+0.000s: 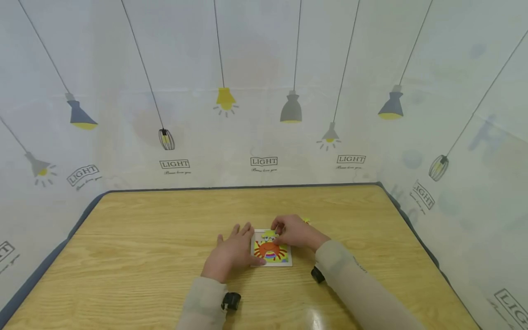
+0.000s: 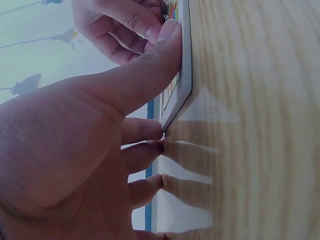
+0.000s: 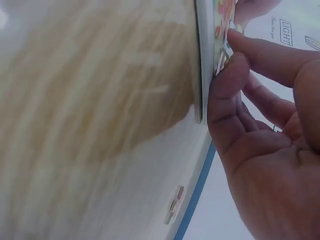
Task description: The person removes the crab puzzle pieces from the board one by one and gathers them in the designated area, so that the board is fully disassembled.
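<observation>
A small crab puzzle [image 1: 270,251], red on a yellow background, lies in a white-edged square tray [image 1: 291,256] on the table. My left hand [image 1: 233,252] is spread at the tray's left side. Its thumb [image 2: 162,47] presses on the near left corner, while the other fingertips rest on the tabletop and by the edge. Over the far right part of the tray, my right hand [image 1: 294,230] pinches a thin puzzle piece [image 3: 226,49] between thumb and forefinger, close over the puzzle surface. Those fingers partly hide the piece. A yellow hat and eyes show beside the fingertips.
Another small yellow puzzle piece [image 1: 306,221] lies on the table beyond my right wrist. The wooden table [image 1: 136,247] has a dark edge, with a lamp-patterned sheet [image 1: 255,137] rising behind it and at both sides.
</observation>
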{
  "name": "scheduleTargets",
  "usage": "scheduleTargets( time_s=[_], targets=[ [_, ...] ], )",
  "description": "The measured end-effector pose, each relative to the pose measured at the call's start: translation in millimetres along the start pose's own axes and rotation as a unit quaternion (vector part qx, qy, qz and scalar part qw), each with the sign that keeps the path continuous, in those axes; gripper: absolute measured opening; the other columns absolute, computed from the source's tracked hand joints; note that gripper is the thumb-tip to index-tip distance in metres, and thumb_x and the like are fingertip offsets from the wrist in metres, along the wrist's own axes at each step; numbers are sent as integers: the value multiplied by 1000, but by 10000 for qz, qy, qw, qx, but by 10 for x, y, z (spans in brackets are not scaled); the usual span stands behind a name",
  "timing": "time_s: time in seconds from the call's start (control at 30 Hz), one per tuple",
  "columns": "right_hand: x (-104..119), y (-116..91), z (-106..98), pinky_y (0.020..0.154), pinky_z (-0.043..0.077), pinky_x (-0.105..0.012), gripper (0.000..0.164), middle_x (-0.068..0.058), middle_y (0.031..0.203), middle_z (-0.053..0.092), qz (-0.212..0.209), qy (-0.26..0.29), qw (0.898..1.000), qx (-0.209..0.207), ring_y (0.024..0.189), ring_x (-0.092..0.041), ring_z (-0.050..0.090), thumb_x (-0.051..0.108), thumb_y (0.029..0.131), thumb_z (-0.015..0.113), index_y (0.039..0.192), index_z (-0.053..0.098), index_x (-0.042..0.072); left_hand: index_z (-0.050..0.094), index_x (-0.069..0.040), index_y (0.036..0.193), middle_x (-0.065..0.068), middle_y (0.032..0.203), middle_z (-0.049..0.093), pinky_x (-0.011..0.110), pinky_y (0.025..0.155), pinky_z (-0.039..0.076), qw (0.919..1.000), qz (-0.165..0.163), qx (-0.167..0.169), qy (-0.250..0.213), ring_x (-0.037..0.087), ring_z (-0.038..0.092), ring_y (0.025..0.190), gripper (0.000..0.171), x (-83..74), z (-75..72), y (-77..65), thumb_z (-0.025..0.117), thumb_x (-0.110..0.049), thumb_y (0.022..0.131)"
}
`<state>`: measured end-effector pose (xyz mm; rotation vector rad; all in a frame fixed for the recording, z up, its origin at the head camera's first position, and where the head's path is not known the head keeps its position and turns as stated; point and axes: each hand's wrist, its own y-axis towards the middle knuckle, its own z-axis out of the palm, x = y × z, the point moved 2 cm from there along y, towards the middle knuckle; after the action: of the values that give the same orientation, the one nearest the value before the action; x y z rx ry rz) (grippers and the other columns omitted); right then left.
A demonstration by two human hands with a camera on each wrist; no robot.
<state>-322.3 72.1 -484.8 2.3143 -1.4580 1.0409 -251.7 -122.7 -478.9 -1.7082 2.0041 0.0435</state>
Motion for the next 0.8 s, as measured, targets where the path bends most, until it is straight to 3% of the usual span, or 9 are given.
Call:
scheduleTargets(
  time_s=[0.13,0.37,0.6,0.8],
  targets=[
    [-14,-19,5,79,52,-30,20,-1,94,66,-144,14,9999,-10,86,-14,58,13,92,84,107,70,12,33,-9,168,7,179,24,80,126,14,10000,17,-37,-61,39,15,168,105,-14,-11,-18,82,-57,88],
    [-49,-52,12,84,59,-34,22,-2,102,72,-578,-187,9981,-129,91,-14,64,6,94,79,113,74,14,33,-8,168,7,179,24,80,126,14,10000,26,-47,-71,39,14,168,105,-20,-13,-28,82,-56,88],
    [-25,-79,20,80,56,-32,22,0,95,68,-676,-333,9971,-69,86,-14,60,5,95,78,116,72,11,31,-8,168,7,180,22,79,126,14,10000,53,-7,-52,40,13,168,105,-17,-21,-25,81,-57,89],
    [17,-110,29,73,55,-29,14,0,91,65,-776,-396,9962,-88,80,-14,60,3,103,65,114,70,11,31,-8,168,7,180,22,79,126,14,10000,33,12,-42,40,13,168,106,-14,-26,-25,81,-57,89]
  ],
)
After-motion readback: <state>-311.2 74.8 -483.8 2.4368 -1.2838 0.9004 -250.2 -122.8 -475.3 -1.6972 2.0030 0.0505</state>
